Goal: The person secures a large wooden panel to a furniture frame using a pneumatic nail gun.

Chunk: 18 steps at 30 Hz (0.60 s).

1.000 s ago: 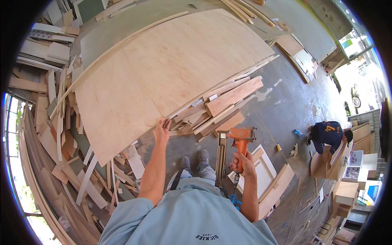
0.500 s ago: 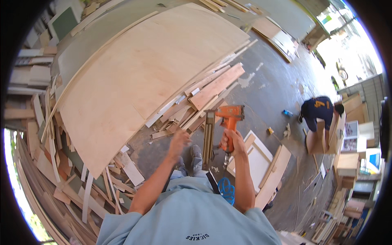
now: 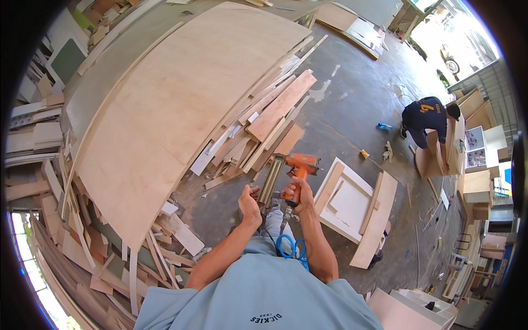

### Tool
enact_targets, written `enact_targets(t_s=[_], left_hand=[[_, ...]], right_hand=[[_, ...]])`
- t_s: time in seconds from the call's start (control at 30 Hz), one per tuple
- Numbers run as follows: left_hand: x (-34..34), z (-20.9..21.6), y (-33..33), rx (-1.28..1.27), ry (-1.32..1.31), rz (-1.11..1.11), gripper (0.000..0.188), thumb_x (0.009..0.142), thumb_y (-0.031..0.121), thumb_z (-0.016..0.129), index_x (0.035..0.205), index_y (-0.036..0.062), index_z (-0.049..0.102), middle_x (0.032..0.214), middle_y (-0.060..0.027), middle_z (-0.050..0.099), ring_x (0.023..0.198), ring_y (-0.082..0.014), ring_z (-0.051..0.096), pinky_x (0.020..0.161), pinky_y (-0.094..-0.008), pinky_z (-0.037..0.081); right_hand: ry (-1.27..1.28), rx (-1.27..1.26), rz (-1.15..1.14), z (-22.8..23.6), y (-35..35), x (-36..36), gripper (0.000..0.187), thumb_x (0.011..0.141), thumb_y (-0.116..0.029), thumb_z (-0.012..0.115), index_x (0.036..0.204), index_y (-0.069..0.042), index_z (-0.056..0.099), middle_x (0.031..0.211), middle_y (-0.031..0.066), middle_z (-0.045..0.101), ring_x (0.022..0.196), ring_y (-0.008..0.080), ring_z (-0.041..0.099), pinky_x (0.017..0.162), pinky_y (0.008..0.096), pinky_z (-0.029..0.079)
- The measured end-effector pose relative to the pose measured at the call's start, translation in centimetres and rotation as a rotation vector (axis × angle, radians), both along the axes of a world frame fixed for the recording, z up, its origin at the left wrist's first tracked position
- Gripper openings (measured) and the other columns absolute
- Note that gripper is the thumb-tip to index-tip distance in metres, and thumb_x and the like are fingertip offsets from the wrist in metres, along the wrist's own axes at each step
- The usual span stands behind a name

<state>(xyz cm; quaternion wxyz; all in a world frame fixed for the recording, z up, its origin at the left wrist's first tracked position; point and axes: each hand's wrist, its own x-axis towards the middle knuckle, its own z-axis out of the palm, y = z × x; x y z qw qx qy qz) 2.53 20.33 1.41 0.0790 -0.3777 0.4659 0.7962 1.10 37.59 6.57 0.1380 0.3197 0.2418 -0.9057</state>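
An orange nail gun is held upright in front of my waist. The fingers of my right hand wrap round its handle. Its long brass-coloured magazine slants down on the left side. My left hand is just left of the magazine, its fingers extended and the palm turned toward it, holding nothing; whether a fingertip touches the magazine, I cannot tell. A coiled blue air hose hangs below the gun, by my shirt.
A big plywood sheet lies at the left, with wood offcuts along its edge. Right of me is a white panel with wooden strips. Scrap boards pile up far left. A crouching co-worker handles a board at the right.
The nail gun has shifted slightly left and its magazine now slants. My left hand has moved lower, toward the magazine. My view has turned, so the floor things sit differently in it.
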Motion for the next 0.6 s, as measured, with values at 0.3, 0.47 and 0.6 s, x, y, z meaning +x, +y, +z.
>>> enact_targets(t_s=[0.3, 0.47, 0.6], left_hand=[[-0.1, 5.5, 1.8, 0.181, -0.165, -0.190, 0.051, 0.098, 0.049, 0.042, 0.097, 0.0026, 0.065, 0.080, -0.0098, 0.065, 0.068, -0.0225, 0.063, 0.062, -0.0365, 0.052], [0.7, 3.4, 1.7, 0.276, -0.032, -0.072, 0.057, 0.096, 0.054, 0.041, 0.102, 0.0018, 0.063, 0.090, -0.0140, 0.067, 0.078, -0.0272, 0.066, 0.068, -0.0416, 0.055], [1.0, 4.5, 2.6, 0.148, -0.040, 0.108, 0.063, 0.095, 0.057, 0.036, 0.110, 0.0005, 0.059, 0.093, -0.0128, 0.063, 0.088, -0.0275, 0.063, 0.081, -0.0432, 0.053]], right_hand=[[0.064, 0.049, -0.013, 0.3, 2.3, -1.3, 0.015, 0.089, -0.017, 0.059, 0.099, -0.009, 0.052, 0.063, -0.0018, 0.043, 0.052, 0.0122, 0.045, 0.059, 0.0340, 0.047], [0.109, -0.058, 0.079, 0.1, 2.9, -2.0, 0.014, 0.088, -0.016, 0.061, 0.085, -0.011, 0.048, 0.063, -0.0015, 0.044, 0.049, 0.0124, 0.046, 0.049, 0.0311, 0.045], [0.064, 0.029, 0.042, 3.3, 3.9, -0.8, 0.013, 0.087, -0.013, 0.060, 0.088, -0.009, 0.048, 0.063, 0.0001, 0.047, 0.049, 0.0139, 0.048, 0.052, 0.0322, 0.048]])
